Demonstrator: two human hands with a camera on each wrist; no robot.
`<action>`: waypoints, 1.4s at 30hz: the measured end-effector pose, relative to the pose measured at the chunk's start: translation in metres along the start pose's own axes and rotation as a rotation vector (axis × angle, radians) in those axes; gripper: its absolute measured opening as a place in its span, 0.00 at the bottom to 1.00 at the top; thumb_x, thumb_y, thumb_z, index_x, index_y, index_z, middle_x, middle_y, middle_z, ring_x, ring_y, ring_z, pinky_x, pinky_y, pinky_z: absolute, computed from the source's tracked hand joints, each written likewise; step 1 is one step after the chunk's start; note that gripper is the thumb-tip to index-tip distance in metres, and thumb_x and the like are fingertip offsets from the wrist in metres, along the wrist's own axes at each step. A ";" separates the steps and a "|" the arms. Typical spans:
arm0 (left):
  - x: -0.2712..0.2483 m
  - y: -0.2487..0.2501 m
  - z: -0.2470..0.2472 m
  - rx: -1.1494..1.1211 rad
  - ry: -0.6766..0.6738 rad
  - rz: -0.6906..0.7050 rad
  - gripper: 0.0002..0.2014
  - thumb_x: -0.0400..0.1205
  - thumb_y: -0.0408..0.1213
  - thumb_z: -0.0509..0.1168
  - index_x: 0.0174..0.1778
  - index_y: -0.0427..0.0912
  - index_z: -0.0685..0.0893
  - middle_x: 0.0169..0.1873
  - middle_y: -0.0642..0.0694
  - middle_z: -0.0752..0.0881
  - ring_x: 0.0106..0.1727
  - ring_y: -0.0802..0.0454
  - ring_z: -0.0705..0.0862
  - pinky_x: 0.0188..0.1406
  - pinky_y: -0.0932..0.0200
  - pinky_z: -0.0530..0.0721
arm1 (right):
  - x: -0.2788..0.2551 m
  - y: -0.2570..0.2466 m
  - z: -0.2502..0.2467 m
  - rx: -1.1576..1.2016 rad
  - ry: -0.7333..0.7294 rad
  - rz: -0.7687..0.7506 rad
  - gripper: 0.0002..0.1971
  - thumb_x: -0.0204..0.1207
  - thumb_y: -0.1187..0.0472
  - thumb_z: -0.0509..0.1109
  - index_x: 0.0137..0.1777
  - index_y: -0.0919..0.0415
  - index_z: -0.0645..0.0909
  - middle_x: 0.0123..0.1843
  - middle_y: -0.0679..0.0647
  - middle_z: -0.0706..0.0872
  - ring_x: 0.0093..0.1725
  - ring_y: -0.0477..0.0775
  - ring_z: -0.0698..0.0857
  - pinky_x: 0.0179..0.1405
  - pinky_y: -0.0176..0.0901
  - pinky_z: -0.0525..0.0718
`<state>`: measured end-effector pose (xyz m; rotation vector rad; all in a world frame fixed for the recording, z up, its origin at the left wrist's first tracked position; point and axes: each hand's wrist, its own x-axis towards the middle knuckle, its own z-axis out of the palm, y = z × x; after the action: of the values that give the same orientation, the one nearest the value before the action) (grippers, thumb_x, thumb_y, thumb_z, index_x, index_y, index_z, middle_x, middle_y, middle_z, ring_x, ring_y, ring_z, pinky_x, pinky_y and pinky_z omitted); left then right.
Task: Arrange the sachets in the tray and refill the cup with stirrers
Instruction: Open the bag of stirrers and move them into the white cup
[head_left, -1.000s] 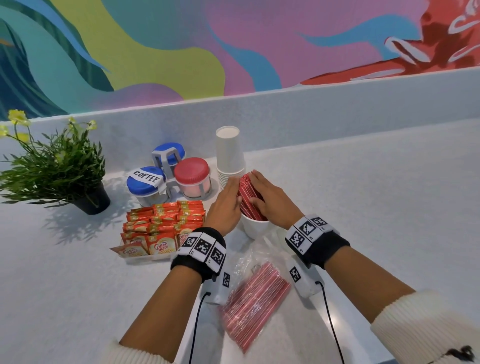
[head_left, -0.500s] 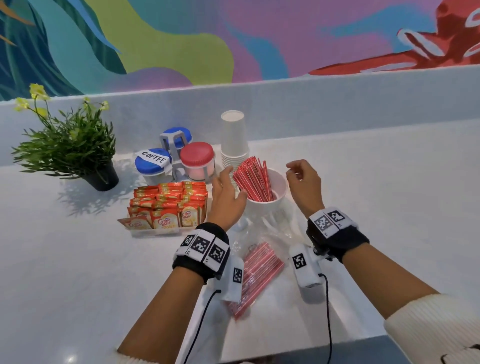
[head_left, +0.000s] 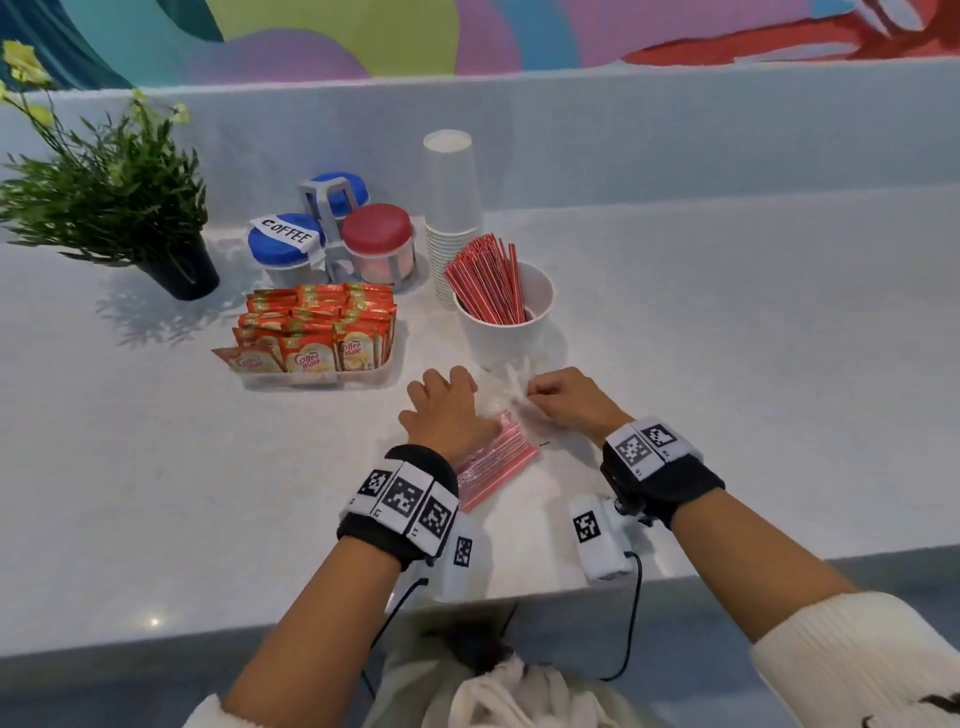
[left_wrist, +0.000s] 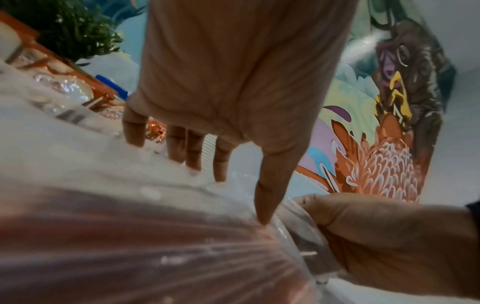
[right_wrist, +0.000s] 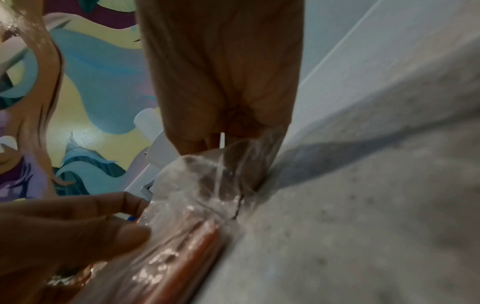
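Observation:
A white cup (head_left: 511, 332) holds a bunch of red stirrers (head_left: 488, 280) leaning left. To its left, a clear tray (head_left: 322, 379) is packed with orange creamer sachets (head_left: 317, 332). In front of the cup lies a clear plastic bag (head_left: 498, 457) with more red stirrers. My left hand (head_left: 447, 410) presses on the bag (left_wrist: 130, 236) with straight, spread fingers (left_wrist: 221, 168). My right hand (head_left: 556, 397) pinches the bag's loose open end (right_wrist: 202, 181) with curled fingers (right_wrist: 192, 142). The right hand (left_wrist: 389, 236) and left hand (right_wrist: 64, 230) each show in the other's wrist view.
Behind the cup stands a stack of paper cups (head_left: 452, 208). A rack of jars with blue and red lids (head_left: 332, 234), one labelled COFFEE, sits behind the tray. A potted plant (head_left: 130, 208) is at the far left. The counter's front edge (head_left: 260, 631) is close to my wrists.
Both hands let go of the stirrers in the cup and drew back to the bag. The left now presses on it and the right pinches its open end.

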<state>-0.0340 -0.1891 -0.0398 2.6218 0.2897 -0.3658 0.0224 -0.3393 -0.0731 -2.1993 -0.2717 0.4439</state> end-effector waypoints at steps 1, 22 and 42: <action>-0.002 -0.002 0.001 0.082 -0.019 0.000 0.28 0.74 0.47 0.69 0.66 0.45 0.66 0.67 0.41 0.65 0.71 0.40 0.62 0.66 0.43 0.67 | -0.002 0.000 0.000 -0.003 -0.022 -0.019 0.22 0.75 0.69 0.65 0.21 0.51 0.71 0.23 0.45 0.73 0.22 0.37 0.71 0.27 0.27 0.66; -0.013 -0.036 0.012 0.148 -0.170 0.291 0.15 0.84 0.37 0.59 0.63 0.34 0.71 0.60 0.37 0.76 0.62 0.41 0.75 0.65 0.42 0.73 | -0.028 -0.014 0.018 0.063 -0.053 -0.255 0.07 0.73 0.73 0.68 0.44 0.65 0.86 0.37 0.46 0.83 0.38 0.44 0.81 0.43 0.34 0.78; -0.009 -0.044 0.011 0.014 -0.241 0.242 0.16 0.84 0.43 0.58 0.61 0.34 0.72 0.59 0.36 0.76 0.62 0.40 0.75 0.66 0.41 0.72 | -0.026 -0.010 0.016 0.279 0.037 -0.093 0.07 0.73 0.73 0.69 0.37 0.64 0.86 0.25 0.48 0.83 0.23 0.40 0.76 0.26 0.34 0.74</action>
<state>-0.0559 -0.1575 -0.0648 2.5540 -0.1100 -0.5930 -0.0081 -0.3314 -0.0687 -1.9118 -0.2739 0.3656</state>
